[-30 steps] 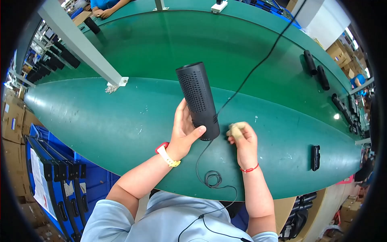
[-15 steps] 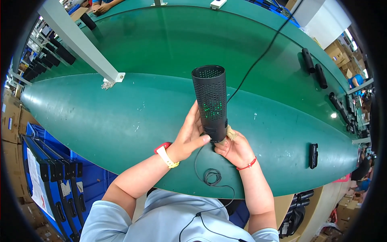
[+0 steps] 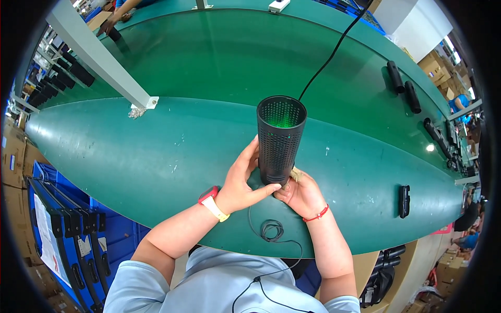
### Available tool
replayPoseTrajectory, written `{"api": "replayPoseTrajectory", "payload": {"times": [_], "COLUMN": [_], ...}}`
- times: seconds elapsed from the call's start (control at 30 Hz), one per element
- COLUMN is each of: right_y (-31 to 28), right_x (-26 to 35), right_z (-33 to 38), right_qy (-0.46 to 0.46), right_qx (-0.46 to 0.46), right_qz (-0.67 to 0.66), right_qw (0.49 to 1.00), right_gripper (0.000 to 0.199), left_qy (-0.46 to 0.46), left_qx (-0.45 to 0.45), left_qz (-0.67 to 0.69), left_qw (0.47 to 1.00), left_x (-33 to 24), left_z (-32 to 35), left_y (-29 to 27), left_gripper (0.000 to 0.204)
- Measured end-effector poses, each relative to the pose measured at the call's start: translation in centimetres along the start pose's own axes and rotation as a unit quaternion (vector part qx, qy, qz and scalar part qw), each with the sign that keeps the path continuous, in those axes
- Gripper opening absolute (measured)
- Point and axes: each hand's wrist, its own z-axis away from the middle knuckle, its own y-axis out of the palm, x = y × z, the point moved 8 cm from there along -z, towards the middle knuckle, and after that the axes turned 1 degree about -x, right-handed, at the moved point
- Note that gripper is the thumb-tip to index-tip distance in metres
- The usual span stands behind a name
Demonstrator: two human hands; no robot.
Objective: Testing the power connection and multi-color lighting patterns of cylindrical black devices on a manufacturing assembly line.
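A black perforated cylinder, open at its top and glowing green inside, stands tilted over the table in front of me. My left hand is wrapped round its lower left side, thumb pressed near the base. Under and beside the base, my right hand grips the lower right end, with tan coverings on some fingertips; part of its grasp is hidden behind the cylinder. A black cable runs from behind the cylinder to the top right. A thin grey cord lies coiled below my hands.
The green table borders a shiny green belt. A grey post rises at left. One black part lies at right; several black cylinders rest on the far right. Blue crates stand lower left. Another person's hand touches a dark cylinder.
The cylinder has tipped so its open top faces me more, showing the green glow inside. Its top has shifted right and lower. At far left, the other person's hand has reached a dark cylinder.
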Motion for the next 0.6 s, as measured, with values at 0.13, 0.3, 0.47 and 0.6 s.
{"api": "replayPoseTrajectory", "payload": {"times": [0.13, 0.3, 0.47, 0.6], "right_y": [-0.2, 0.5, 0.5, 0.3], "right_x": [0.1, 0.4, 0.8, 1.0], "right_z": [-0.1, 0.1, 0.6, 0.6], "right_qy": [-0.011, -0.024, -0.060, -0.083], "right_qx": [-0.011, -0.006, -0.085, -0.077], "right_qz": [0.019, 0.035, 0.027, 0.033], "right_qw": [1.000, 0.999, 0.994, 0.993], "right_gripper": [0.022, 0.020, 0.022, 0.023], "left_qy": [-0.015, 0.007, 0.098, 0.180], "left_qx": [-0.014, -0.024, 0.039, 0.055], "left_qz": [0.007, -0.031, -0.114, -0.107], "left_qw": [1.000, 0.999, 0.988, 0.976], "left_x": [0.7, 0.6, -1.6, -2.5], "left_z": [0.3, 0.9, 0.5, 0.4], "left_y": [-0.2, -0.4, 0.5, 1.0], "left_gripper": [0.090, 0.088, 0.085, 0.082]}}
